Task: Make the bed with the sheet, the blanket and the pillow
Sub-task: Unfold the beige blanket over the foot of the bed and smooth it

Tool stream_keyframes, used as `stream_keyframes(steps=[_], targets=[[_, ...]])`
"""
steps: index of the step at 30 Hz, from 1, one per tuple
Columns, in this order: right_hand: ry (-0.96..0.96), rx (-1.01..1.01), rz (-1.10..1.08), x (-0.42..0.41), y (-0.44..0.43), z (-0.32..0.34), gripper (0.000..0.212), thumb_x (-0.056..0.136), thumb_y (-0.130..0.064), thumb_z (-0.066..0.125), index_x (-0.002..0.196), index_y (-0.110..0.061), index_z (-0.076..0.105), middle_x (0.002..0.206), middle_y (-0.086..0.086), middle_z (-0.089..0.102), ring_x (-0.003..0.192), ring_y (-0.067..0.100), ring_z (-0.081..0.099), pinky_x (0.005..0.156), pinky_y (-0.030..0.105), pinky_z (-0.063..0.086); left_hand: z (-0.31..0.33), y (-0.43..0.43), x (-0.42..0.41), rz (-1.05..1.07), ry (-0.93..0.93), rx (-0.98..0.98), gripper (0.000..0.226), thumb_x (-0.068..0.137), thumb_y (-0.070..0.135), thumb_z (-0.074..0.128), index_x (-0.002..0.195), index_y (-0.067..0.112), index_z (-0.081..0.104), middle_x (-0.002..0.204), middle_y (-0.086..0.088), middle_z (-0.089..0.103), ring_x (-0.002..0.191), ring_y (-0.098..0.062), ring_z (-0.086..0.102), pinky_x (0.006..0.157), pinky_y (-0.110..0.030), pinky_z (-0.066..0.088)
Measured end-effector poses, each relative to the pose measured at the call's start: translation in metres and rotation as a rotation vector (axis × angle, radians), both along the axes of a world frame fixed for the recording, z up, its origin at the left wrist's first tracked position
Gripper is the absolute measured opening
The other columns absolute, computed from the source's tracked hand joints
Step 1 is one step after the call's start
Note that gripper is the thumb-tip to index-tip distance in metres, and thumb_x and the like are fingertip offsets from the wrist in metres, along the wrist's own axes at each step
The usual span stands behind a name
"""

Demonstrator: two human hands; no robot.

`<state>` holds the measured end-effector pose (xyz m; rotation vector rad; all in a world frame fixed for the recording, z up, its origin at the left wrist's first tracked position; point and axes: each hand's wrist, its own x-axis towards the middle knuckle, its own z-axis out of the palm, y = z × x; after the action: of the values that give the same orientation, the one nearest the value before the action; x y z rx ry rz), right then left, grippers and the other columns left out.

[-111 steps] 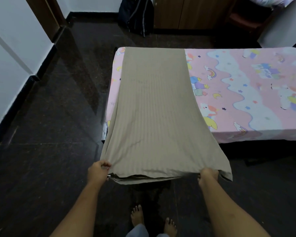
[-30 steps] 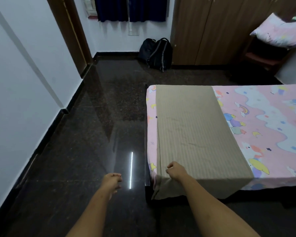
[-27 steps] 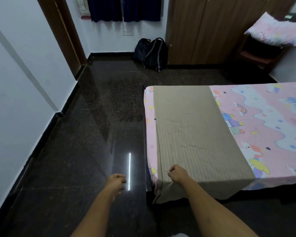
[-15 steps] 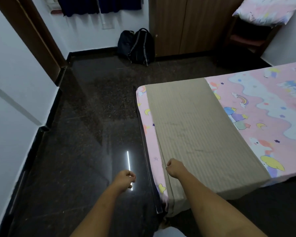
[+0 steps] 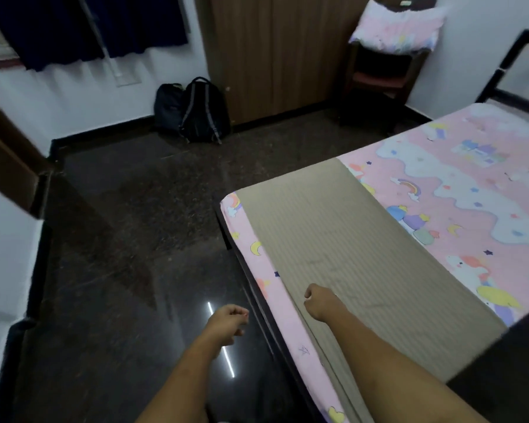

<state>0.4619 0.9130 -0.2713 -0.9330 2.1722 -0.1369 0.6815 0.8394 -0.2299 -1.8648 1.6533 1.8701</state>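
The tan striped blanket [image 5: 348, 254] lies folded flat across the end of the bed, over the pink cartoon-print sheet [image 5: 458, 196], a strip of sheet showing along the bed's near-left edge. The right hand [image 5: 318, 303] sits at that blanket edge, fingers curled (whether they pinch cloth I cannot tell). The left hand [image 5: 228, 320] hangs over the dark floor [image 5: 119, 239], fingers loosely curled on nothing. The pillow [image 5: 397, 25] rests on a chair [image 5: 379, 77] by the far wall.

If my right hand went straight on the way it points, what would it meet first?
Probably the tan blanket just beyond the right hand, then the pink sheet strip; height is unclear.
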Motion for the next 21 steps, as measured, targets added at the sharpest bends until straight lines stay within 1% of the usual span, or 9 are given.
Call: stream_keyframes(steps=[2,4,7,9,12,14,17,18,21], targets=[[0.018,0.037,-0.062,0.007,-0.015,-0.003,0.028,0.093,-0.015,0.042,0.120,-0.014,0.050,0.121,0.007,0.054,0.105,0.023,0.056,0.093,0.035,0.048,-0.002,-0.038,0.009,-0.034,0.018,0.008,0.010,0.088,0.012,0.057,0.091,0.021,0.061,0.087,0.002,0.063,0.065,-0.013,0.057,0.056,-0.022,0.033],[-0.003,0.024,-0.182,0.022,-0.043,-0.008,0.029,0.093,-0.015,0.041,0.120,-0.012,0.050,0.125,0.008,0.054,0.108,0.024,0.055,0.096,0.034,0.047,-0.004,-0.087,0.027,-0.089,0.027,-0.016,0.011,0.089,0.011,0.058,0.091,0.021,0.062,0.085,0.003,0.063,0.066,-0.013,0.058,0.057,-0.022,0.033],[-0.043,-0.019,-0.248,0.045,-0.094,-0.003,0.031,0.093,-0.017,0.044,0.123,-0.011,0.051,0.127,0.010,0.053,0.110,0.025,0.055,0.092,0.031,0.046,-0.004,-0.161,0.057,-0.013,0.055,-0.051,0.012,0.092,0.009,0.055,0.089,0.019,0.062,0.079,-0.001,0.063,0.061,-0.015,0.055,0.056,-0.021,0.032],[-0.068,-0.082,-0.270,0.060,-0.131,0.007,0.031,0.093,-0.015,0.045,0.123,-0.012,0.052,0.124,0.010,0.055,0.102,0.024,0.055,0.084,0.029,0.043,0.005,-0.200,0.075,0.052,0.022,-0.098,0.017,0.094,0.009,0.052,0.083,0.019,0.060,0.079,-0.004,0.062,0.057,-0.016,0.052,0.050,-0.017,0.031],[-0.114,-0.160,-0.351,0.069,-0.172,0.013,0.031,0.089,-0.014,0.045,0.119,-0.017,0.053,0.112,0.005,0.056,0.089,0.021,0.051,0.078,0.028,0.041,0.014,-0.247,0.086,0.097,0.021,-0.115,0.020,0.094,0.004,0.052,0.080,0.016,0.058,0.073,-0.008,0.058,0.051,-0.017,0.047,0.034,-0.008,0.029],[-0.103,-0.154,-0.388,0.065,-0.191,0.009,0.031,0.089,-0.015,0.044,0.117,-0.020,0.054,0.110,0.003,0.056,0.089,0.020,0.052,0.077,0.028,0.041,0.012,-0.273,0.072,0.065,0.037,-0.089,0.016,0.095,0.006,0.050,0.084,0.014,0.058,0.072,-0.007,0.056,0.054,-0.017,0.046,0.032,-0.009,0.029],[-0.049,-0.085,-0.434,0.052,-0.205,-0.010,0.028,0.090,-0.015,0.044,0.115,-0.021,0.054,0.116,0.003,0.057,0.097,0.021,0.056,0.081,0.028,0.044,0.001,-0.303,0.036,0.007,0.063,-0.048,0.011,0.096,0.008,0.050,0.096,0.014,0.059,0.076,-0.004,0.060,0.057,-0.016,0.050,0.043,-0.016,0.032],[-0.042,-0.063,-0.451,0.048,-0.211,-0.019,0.027,0.090,-0.015,0.044,0.115,-0.020,0.054,0.116,0.003,0.057,0.099,0.022,0.057,0.083,0.028,0.045,-0.003,-0.312,0.022,-0.022,0.073,-0.018,0.011,0.095,0.009,0.050,0.096,0.015,0.060,0.078,-0.003,0.061,0.058,-0.015,0.052,0.045,-0.017,0.034],[-0.033,-0.002,-0.503,0.034,-0.228,-0.048,0.028,0.087,-0.014,0.043,0.113,-0.018,0.055,0.118,0.006,0.057,0.101,0.025,0.056,0.087,0.031,0.048,-0.019,-0.338,-0.016,-0.139,0.063,0.074,0.010,0.094,0.009,0.053,0.092,0.016,0.060,0.081,-0.002,0.062,0.062,-0.013,0.056,0.042,-0.016,0.039]])
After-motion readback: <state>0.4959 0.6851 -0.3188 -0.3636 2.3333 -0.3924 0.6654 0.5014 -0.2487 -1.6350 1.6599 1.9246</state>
